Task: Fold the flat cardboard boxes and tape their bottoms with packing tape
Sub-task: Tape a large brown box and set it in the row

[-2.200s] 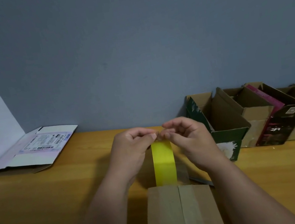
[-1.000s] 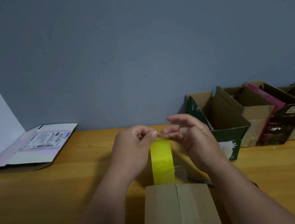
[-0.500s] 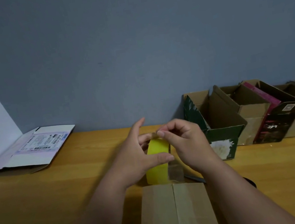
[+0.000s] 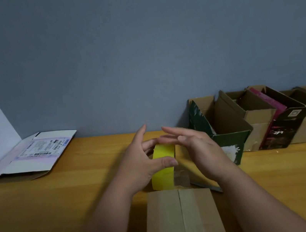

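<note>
A folded brown cardboard box point(image 4: 183, 222) stands bottom-up at the near edge, its two flaps meeting at a centre seam. Just beyond it a yellow roll of packing tape point(image 4: 163, 166) stands on edge, with a clear strip hanging at its right side. My left hand point(image 4: 141, 162) grips the roll, thumb across its front and fingers behind. My right hand point(image 4: 195, 145) hovers over the roll's top right with fingers spread and straight, blurred; whether its fingertips touch the tape is unclear.
A flat white box with a shipping label point(image 4: 31, 156) lies at the back left of the wooden table point(image 4: 51, 203). Several assembled open boxes point(image 4: 250, 119) line the back right wall. A dark thin tool point(image 4: 206, 186) lies right of the brown box.
My right hand has let go of its pinch on the tape end and spread its fingers. My left hand shifted from pinching the top to gripping the roll, which tilted slightly.
</note>
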